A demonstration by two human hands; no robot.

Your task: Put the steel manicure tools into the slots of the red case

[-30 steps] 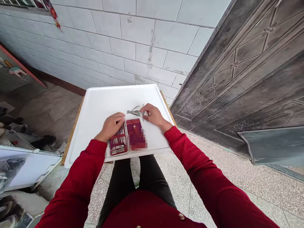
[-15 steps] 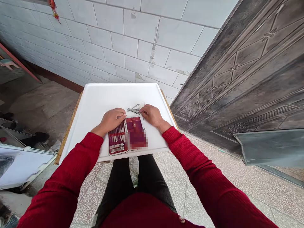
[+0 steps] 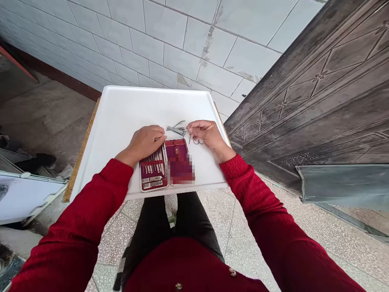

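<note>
An open manicure case (image 3: pixel 166 160) with a dark red lining lies on the white tabletop (image 3: pixel 130 107). Slim metal tools stand in its left half, with nail clippers (image 3: pixel 152 181) at the bottom. My left hand (image 3: pixel 144 142) is closed at the top of that half, fingertips against its upper edge. Beyond the case lie metal nippers and clippers (image 3: pixel 176 129), close together. Just right of them, my right hand (image 3: pixel 207 136) has thumb and forefinger pinched; whatever is between them is too small to name. Scissor-like finger rings (image 3: pixel 199 142) and a thin metal tool (image 3: pixel 189 140) show below it.
A blurred patch covers part of the case's right half. White tiled wall (image 3: pixel 176 40) stands behind the table. A dark patterned panel (image 3: pixel 291 109) rises at right, and clutter (image 3: pixel 27 162) fills the floor at left.
The view has shifted a little, so the table sits higher. My right hand has moved slightly right, and finger rings now show beneath it. My left hand stays at the case.
</note>
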